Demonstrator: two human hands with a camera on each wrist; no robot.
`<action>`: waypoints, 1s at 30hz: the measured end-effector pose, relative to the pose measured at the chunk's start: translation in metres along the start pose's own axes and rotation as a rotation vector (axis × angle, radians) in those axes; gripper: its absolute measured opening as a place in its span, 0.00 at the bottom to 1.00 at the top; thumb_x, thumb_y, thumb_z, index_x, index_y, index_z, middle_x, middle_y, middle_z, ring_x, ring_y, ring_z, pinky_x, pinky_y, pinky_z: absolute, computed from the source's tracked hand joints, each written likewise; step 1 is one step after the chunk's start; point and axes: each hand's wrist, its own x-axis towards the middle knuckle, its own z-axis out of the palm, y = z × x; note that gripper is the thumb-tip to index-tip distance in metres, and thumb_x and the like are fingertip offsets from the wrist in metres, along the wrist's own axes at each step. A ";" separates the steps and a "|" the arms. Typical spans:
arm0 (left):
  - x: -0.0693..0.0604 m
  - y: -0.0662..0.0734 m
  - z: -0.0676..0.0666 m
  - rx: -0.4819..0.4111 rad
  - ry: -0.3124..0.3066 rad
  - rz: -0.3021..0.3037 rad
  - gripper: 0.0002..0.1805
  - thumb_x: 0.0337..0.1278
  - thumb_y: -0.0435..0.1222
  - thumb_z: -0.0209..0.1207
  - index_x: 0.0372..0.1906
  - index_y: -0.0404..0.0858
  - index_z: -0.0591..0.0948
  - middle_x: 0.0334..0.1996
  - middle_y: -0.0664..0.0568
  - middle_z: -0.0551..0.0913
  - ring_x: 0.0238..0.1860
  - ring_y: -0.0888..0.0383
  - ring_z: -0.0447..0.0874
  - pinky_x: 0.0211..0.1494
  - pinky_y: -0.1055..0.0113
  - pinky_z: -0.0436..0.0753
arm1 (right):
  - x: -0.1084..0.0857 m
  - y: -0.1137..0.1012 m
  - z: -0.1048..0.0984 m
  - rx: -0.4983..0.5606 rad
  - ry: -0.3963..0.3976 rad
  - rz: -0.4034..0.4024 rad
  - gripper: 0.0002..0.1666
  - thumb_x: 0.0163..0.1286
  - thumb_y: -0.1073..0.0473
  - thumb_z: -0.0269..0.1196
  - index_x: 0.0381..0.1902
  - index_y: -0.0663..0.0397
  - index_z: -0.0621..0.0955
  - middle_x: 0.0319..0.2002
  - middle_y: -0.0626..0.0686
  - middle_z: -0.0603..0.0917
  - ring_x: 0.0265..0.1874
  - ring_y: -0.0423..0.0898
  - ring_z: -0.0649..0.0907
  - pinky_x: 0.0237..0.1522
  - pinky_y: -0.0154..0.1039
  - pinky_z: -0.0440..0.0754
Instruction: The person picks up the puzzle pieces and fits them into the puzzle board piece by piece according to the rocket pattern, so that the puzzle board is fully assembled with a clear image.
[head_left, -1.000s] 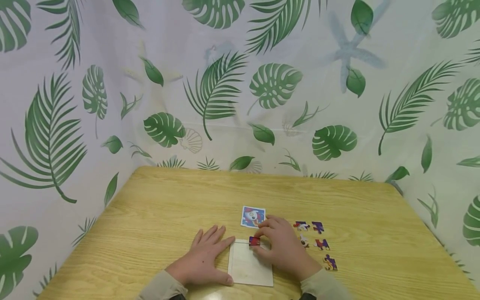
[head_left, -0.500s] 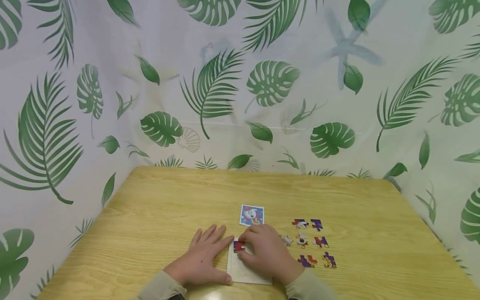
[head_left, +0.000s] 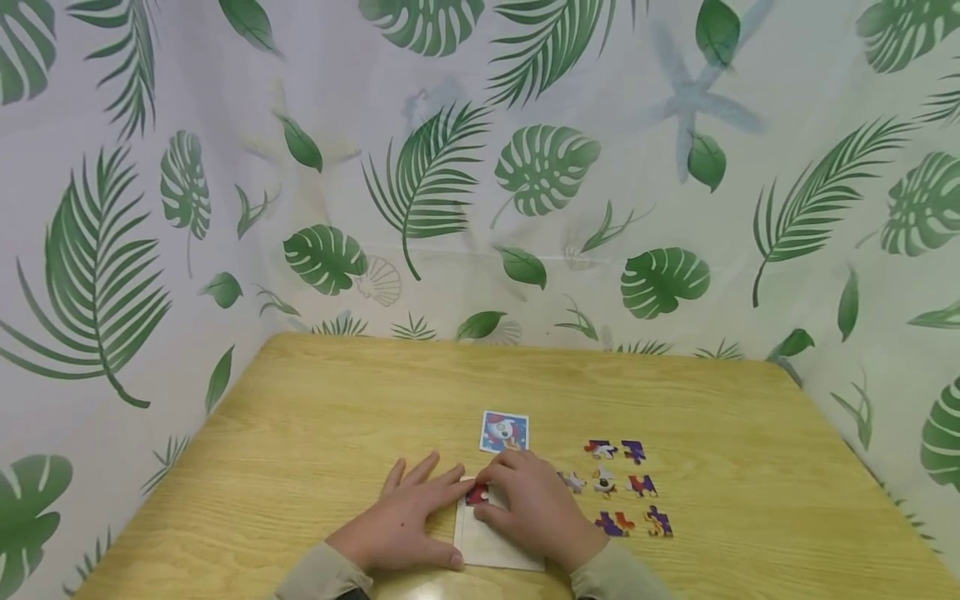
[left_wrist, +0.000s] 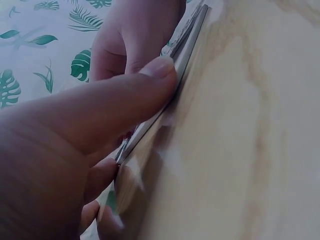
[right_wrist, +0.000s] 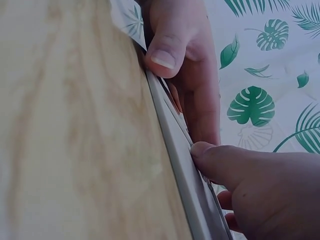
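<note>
Pinching a red puzzle piece [head_left: 476, 497], the right hand [head_left: 536, 508] is at the upper left corner of the pale tray [head_left: 482, 546], low centre of the frame! The left hand [head_left: 408, 521] spreads its fingers along the tray's left side. One piece at the tray, then, and seven loose pieces [head_left: 615, 523] visible lower right on the surface [head_left: 322, 417]: early stages, I'd judge, most fitting undone.

Small red, dark-edged puzzle piece [head_left: 476, 496], partly covered, at the far left corner of a pale, square board [head_left: 491, 543].
</note>
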 end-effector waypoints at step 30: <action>0.002 0.000 -0.002 0.006 -0.031 -0.037 0.51 0.50 0.68 0.64 0.78 0.53 0.64 0.78 0.57 0.58 0.80 0.45 0.41 0.75 0.35 0.32 | -0.005 0.029 -0.015 0.117 0.020 0.104 0.29 0.63 0.42 0.72 0.60 0.41 0.83 0.57 0.48 0.80 0.60 0.51 0.76 0.63 0.55 0.74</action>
